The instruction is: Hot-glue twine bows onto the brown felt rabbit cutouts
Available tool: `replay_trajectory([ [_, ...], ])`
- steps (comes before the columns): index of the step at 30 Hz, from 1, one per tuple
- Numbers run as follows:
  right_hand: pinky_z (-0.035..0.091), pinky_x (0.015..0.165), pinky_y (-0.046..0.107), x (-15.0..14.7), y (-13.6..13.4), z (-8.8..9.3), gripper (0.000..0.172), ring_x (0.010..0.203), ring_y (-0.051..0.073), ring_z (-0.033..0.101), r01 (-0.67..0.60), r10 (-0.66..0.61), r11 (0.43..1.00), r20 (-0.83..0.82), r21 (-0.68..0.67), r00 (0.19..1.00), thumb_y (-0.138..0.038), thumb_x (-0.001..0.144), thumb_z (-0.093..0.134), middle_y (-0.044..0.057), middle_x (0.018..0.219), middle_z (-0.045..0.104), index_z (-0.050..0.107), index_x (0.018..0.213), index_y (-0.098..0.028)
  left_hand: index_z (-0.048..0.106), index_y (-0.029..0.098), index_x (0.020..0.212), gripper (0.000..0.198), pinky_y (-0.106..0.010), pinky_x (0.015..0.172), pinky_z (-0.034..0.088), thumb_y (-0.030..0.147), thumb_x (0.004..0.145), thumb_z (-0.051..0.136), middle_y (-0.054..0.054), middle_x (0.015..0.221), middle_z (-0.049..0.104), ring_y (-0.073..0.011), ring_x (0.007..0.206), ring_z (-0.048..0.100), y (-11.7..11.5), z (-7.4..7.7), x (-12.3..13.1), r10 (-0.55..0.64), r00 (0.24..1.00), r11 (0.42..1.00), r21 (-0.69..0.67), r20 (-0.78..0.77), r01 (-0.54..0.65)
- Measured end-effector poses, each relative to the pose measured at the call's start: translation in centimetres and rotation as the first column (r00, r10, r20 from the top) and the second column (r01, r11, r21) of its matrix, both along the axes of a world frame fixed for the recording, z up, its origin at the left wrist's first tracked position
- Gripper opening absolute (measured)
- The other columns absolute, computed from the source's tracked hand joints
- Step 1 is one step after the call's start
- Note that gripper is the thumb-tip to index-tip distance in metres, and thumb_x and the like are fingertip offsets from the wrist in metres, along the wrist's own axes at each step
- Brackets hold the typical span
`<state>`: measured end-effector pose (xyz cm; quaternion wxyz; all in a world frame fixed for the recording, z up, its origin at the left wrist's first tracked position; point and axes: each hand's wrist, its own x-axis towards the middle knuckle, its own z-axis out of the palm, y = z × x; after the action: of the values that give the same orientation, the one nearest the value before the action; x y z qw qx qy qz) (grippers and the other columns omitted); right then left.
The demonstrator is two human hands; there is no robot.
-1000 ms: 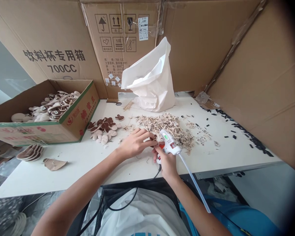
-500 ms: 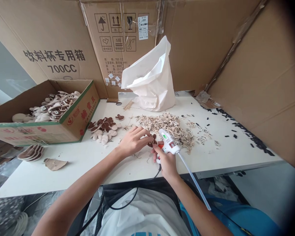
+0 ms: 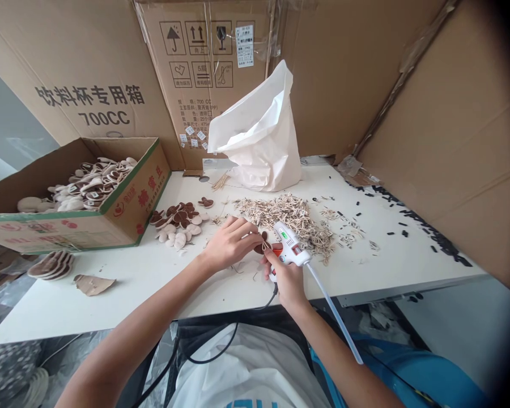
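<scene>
The left hand (image 3: pixel 227 245) pinches a brown piece (image 3: pixel 260 248) while the right hand (image 3: pixel 289 279) grips a glue gun (image 3: pixel 290 245) just beside it; a slip could burn the left hand

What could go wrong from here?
Burns: the glue gun in the right hand is close to the left hand holding the brown piece.
Stray glue: drips might land on the beige pile just beyond the gun.
Snagging: the cord runs over the table edge and could catch.
</scene>
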<state>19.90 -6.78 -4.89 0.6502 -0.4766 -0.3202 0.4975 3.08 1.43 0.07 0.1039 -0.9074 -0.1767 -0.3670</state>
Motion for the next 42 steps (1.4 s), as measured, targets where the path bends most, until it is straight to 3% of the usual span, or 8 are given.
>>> replay_trajectory([
  [8, 0.044, 0.038, 0.024, 0.02, 0.04, -0.11, 0.033, 0.042, 0.011, 0.051, 0.000, 0.000, 1.000, 0.010, 0.001, 1.000, -0.042, 0.080, 0.085, -0.002, 0.065, 0.067, 0.062, 0.092, -0.021, 0.065, 0.019, 0.102, 0.009, -0.037, 0.076, 0.039, 0.023, 0.104, 0.058, -0.007, 0.097, 0.069, -0.0205, 0.086, 0.058, -0.30, 0.12, 0.07, 0.030, 0.999, 0.997, -0.076, -0.036, -0.032],
  [24, 0.045, 0.039, 0.024, 0.03, -0.05, -0.10, 0.036, 0.043, 0.012, 0.053, 0.002, -0.002, 1.000, 0.017, 0.000, 1.000, -0.045, 0.081, 0.084, -0.003, 0.064, 0.067, 0.060, 0.095, -0.022, 0.065, 0.019, 0.095, 0.011, -0.037, 0.072, 0.038, 0.026, 0.101, 0.058, -0.006, 0.090, 0.066, -0.0198, 0.080, 0.054, -0.65, -0.10, 0.47, 0.060, 0.998, 0.995, -0.082, 0.004, -0.059],
  [34, 0.046, 0.039, 0.024, 0.04, -0.06, 0.12, 0.036, 0.043, 0.012, 0.053, 0.020, -0.020, 1.000, 0.027, -0.010, 0.999, -0.045, 0.078, 0.086, -0.002, 0.064, 0.067, 0.062, 0.093, -0.022, 0.066, 0.019, 0.089, 0.015, -0.038, 0.073, 0.040, 0.027, 0.100, 0.059, -0.006, 0.087, 0.066, -0.0198, 0.079, 0.054, -0.90, 0.28, 0.59, 0.050, 0.999, 0.981, -0.190, 0.020, -0.045],
  [42, 0.045, 0.039, 0.024, 0.05, -0.01, 0.11, 0.036, 0.042, 0.011, 0.052, 0.014, -0.014, 1.000, 0.002, -0.027, 1.000, -0.044, 0.077, 0.087, -0.002, 0.065, 0.067, 0.062, 0.091, -0.022, 0.065, 0.019, 0.092, 0.012, -0.036, 0.071, 0.039, 0.027, 0.100, 0.061, -0.006, 0.091, 0.067, -0.0195, 0.080, 0.054, -0.53, -0.13, 0.39, 0.047, 0.999, 0.994, -0.105, 0.027, -0.044],
])
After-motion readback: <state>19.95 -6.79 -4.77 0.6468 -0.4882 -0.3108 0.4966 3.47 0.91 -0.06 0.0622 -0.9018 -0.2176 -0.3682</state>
